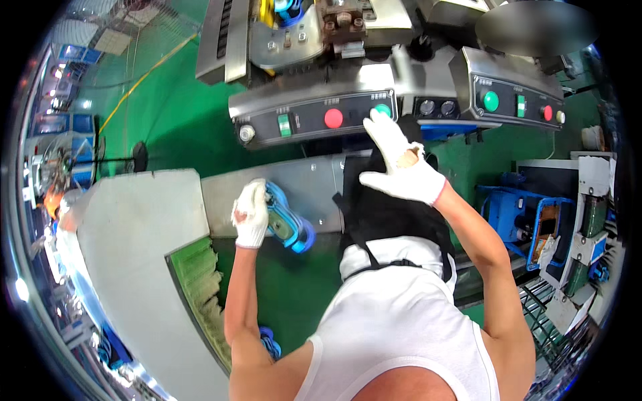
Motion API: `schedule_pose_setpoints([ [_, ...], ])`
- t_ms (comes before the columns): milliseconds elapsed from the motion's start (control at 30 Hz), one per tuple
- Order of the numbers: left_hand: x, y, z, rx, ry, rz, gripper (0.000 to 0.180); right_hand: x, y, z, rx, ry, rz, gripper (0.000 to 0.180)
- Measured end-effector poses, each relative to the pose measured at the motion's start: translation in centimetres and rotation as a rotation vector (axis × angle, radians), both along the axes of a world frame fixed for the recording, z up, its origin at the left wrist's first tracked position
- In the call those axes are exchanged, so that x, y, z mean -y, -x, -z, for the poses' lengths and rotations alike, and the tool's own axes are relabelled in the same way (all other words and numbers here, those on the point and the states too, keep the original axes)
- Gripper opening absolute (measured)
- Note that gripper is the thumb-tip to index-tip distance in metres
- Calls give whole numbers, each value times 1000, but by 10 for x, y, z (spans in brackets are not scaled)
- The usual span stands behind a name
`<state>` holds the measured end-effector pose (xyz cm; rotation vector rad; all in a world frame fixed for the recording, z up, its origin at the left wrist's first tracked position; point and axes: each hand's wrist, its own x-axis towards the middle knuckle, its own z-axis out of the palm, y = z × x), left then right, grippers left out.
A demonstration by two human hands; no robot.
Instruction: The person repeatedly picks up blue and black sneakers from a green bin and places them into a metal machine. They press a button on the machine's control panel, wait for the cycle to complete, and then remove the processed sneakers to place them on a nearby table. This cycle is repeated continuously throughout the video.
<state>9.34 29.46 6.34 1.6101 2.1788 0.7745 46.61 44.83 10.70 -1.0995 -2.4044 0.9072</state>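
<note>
Beyond the metal shelf stands the control panel, a second panel right, a table left.

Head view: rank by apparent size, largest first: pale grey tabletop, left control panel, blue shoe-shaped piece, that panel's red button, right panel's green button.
1. Pale grey tabletop
2. Left control panel
3. Blue shoe-shaped piece, partly covered by the left hand
4. Red button and green button: too alike to rank

The head-worn fisheye looks steeply down.
</note>
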Motion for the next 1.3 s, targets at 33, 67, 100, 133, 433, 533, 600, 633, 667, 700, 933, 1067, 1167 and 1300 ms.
schedule_pose_setpoints([
  [33,-20,-37,-32,198,-21,-35,27,19,-14,-9,-63,142,-45,102],
  [67,-30,-57,-41,331,-58,-30,28,36,-25,-21,-117,304,-89,107],
  [100,-40,-78,-49,469,-100,-10,30,51,-33,-33,-109,400,-136,112],
  [133,-55,-111,-61,570,-82,-25,32,70,-42,-31,-140,379,-130,113],
  [433,-127,-388,-121,625,45,719,29,190,-142,-25,-328,-21,691,115],
  [533,-126,-464,-149,729,34,1162,46,220,-188,-41,-1002,294,1056,96],
  [600,-122,-501,-157,772,-103,1343,63,225,-225,-64,-1409,224,1299,71],
  [633,-120,-516,-164,712,-218,1437,70,235,-250,-50,-1545,193,1425,63],
  [667,-117,-524,-168,632,-228,1491,71,244,-275,-34,-1681,142,1546,55],
  [700,-115,-528,-171,528,-257,1544,70,248,-307,-14,-1643,32,1664,48],
  [933,-113,-494,-76,382,-61,1539,64,150,-575,-58,-470,-761,2104,68],
  [1067,-109,-463,-28,342,95,1441,59,109,-725,-78,-325,-433,2003,79],
  [1167,-102,-443,-6,327,273,1274,55,60,-775,-60,-621,-68,2118,80],
  [1300,-113,-430,-1,341,346,1190,50,120,-929,-34,-154,-399,2021,75],
])
